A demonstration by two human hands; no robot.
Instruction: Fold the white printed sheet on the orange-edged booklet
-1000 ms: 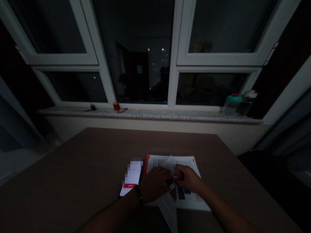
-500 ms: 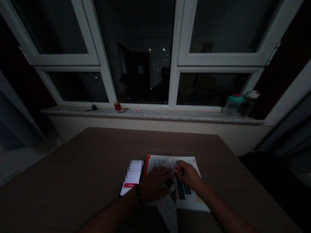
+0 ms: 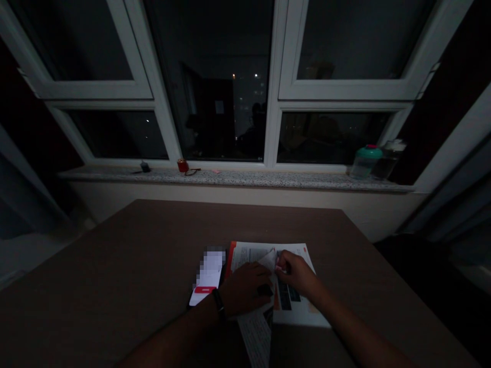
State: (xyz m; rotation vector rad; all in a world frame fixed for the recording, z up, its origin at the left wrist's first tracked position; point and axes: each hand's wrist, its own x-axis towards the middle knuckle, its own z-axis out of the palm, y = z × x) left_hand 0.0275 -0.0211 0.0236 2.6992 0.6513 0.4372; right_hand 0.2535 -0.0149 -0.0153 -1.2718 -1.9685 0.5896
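Observation:
A folded sheet of printed paper (image 3: 256, 335) lies across an open-looking printed book (image 3: 303, 318) on the brown table. My left hand (image 3: 247, 290), with a dark band on its wrist, rests on the folded paper, its fingers bent over the sheet. To its right, my right hand (image 3: 293, 271) is closed in a pinch at the paper's upper right edge; what lies between its fingertips is too small and dark to make out. A lit phone (image 3: 208, 271) lies just left of the book, beside my left wrist.
The brown table (image 3: 153, 255) reaches to the wall below a window. On the speckled sill (image 3: 245, 178) stand a red can (image 3: 182, 165), a small dark bottle (image 3: 144, 166), glasses (image 3: 192, 171) and a green-lidded clear container (image 3: 366, 161) beside another bottle (image 3: 389, 158).
The folded paper's lower end has shifted left, and its top corner has moved slightly right. My left fingers are drawn in more. The whole view has shifted a little.

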